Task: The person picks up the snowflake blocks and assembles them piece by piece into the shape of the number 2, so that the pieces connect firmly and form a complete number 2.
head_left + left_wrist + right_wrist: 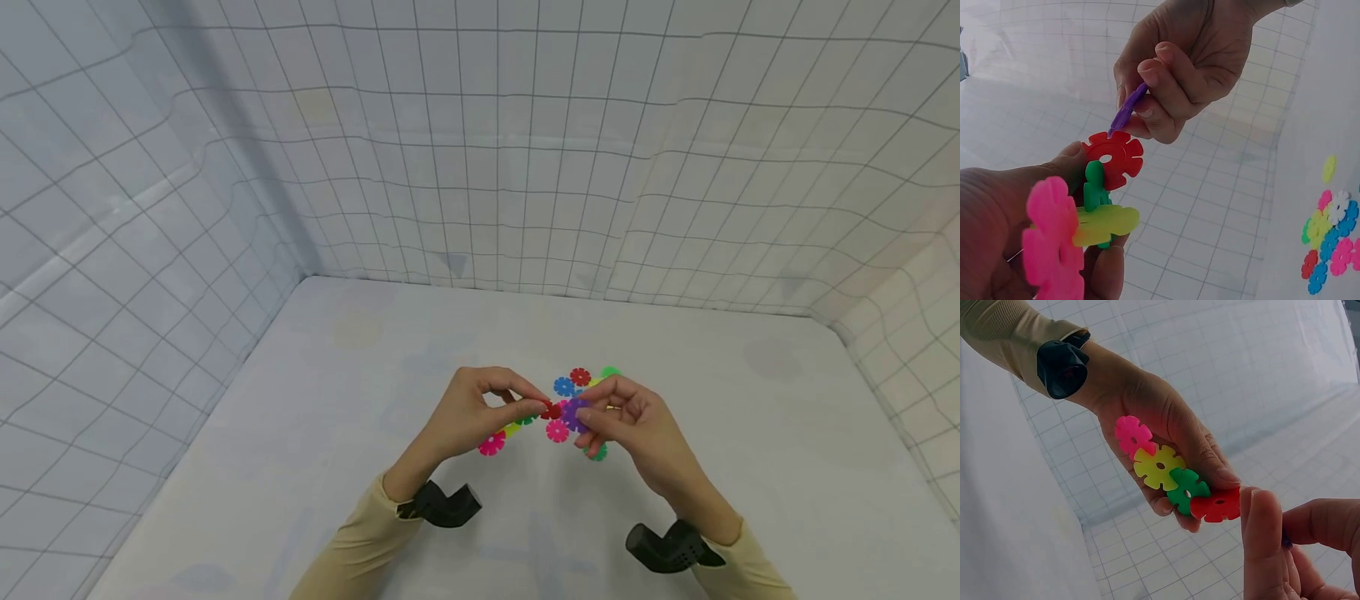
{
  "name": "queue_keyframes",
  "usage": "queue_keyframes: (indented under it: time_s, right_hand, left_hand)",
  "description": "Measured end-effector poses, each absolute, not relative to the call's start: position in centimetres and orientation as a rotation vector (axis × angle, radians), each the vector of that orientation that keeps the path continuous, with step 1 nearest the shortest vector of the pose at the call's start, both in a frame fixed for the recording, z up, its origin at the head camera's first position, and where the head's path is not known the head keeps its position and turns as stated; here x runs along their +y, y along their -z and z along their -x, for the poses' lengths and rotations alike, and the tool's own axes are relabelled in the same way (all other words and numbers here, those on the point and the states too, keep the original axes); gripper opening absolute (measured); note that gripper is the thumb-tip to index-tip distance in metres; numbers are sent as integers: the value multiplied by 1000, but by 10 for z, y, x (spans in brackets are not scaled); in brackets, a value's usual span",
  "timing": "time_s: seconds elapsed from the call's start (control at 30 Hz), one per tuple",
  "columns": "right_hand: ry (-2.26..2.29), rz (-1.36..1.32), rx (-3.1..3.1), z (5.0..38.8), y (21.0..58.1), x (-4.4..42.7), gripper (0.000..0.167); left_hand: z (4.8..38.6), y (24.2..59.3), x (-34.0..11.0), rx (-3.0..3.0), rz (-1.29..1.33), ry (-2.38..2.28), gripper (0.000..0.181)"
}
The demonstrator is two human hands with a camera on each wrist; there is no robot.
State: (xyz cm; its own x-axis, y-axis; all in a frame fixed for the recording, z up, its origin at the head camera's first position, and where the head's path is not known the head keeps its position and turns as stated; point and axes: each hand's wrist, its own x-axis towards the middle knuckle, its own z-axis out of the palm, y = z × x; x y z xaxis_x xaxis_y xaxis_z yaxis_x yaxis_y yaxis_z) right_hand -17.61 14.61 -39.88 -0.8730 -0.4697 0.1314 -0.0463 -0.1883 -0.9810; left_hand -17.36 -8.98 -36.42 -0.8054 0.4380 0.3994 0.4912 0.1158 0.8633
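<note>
A chain of joined notched discs, pink (1054, 240), yellow (1107, 225), green (1094, 187) and red (1116, 156), is held in the left hand (472, 412), whose thumb and fingers pinch it near the red end. The right hand (637, 429) pinches a purple disc (576, 414) between thumb and fingers. In the left wrist view the purple disc (1129, 109) stands edge-on, its lower tip at the red disc's upper rim; whether it sits in a slot I cannot tell. The right wrist view shows the chain's yellow disc (1159, 467) across the left palm (1147, 406).
Several loose-looking discs lie on the white surface (360, 375) beyond and below the hands, among them a red one (580, 377), a blue one (564, 387) and a pink one (557, 431). Grid-patterned walls (480, 167) stand at the back and sides.
</note>
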Motion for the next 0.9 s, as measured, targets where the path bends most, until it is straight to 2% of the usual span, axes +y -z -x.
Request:
queue_keyframes:
  time_s: [0.13, 0.37, 0.6, 0.9]
  right_hand:
    - [2147, 579, 1786, 175, 398, 146, 16]
    - [2110, 571, 1797, 176, 399, 146, 15]
    - [2116, 548, 1612, 179, 402, 147, 3]
    - [2202, 359, 1287, 180, 403, 145, 9]
  left_hand:
    - [174, 365, -89, -2323, 950, 1822, 8]
    - [187, 396, -90, -2328, 976, 1817, 10]
    - [186, 396, -88, -2355, 967, 1731, 11]
    - [185, 399, -87, -2369, 929, 1746, 12]
